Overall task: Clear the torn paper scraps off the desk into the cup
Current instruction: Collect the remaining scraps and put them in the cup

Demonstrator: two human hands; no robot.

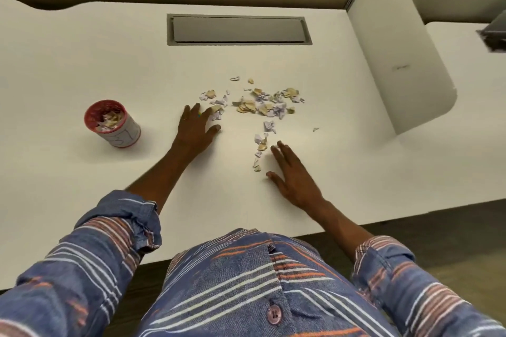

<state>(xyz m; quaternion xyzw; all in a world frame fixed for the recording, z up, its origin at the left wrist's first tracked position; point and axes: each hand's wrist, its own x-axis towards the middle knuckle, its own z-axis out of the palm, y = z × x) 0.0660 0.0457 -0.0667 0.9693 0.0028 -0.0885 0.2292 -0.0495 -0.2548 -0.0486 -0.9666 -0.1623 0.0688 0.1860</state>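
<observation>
Broad white desk [82,63] across the whole view, with a grey rectangular cable hatch [239,29] set flush near its far edge and a white rounded divider panel [397,57] standing at the right. Striped blue shirt with rolled sleeves [123,224] in the foreground. Left hand [198,124] flat on the desk, fingers spread and empty, fingertips touching the left fringe of the torn paper scraps [262,104]. Right hand [293,172] likewise open, palm down, holding nothing, just beside a thin trail of scraps running toward the near edge. Main heap of white and tan scraps between and beyond the two hands, with a few strays well apart to the right. Red-rimmed cup [112,123] upright well left of the left hand, some scraps already inside.
</observation>
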